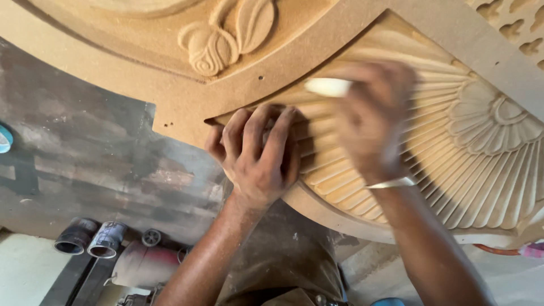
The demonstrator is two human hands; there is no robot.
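Both my hands are on the carved wooden panel (481, 147): my left hand (258, 153) presses flat, fingers curled, on the fluted fan's edge, while my right hand (371, 122), blurred, closes around a pale sanding block (328, 86). I judge strokes should follow each flute, light pressure, with the left keeping the panel steady

We see a carved wooden panel (481, 141) filling the top and right, tan, with fluted rays fanning from a shell-like flower and a rosebud relief (218, 42) upper left. It overhangs a grey, stained floor (85, 153). On the floor, lower left, we see two short dark cans (90, 239) lying side by side on their sides, mouths toward us. Just right of them sits a small wheel (151, 237), next to a rounded reddish-grey tank (144, 265). A blue object (4, 137) is cut off at the left edge.
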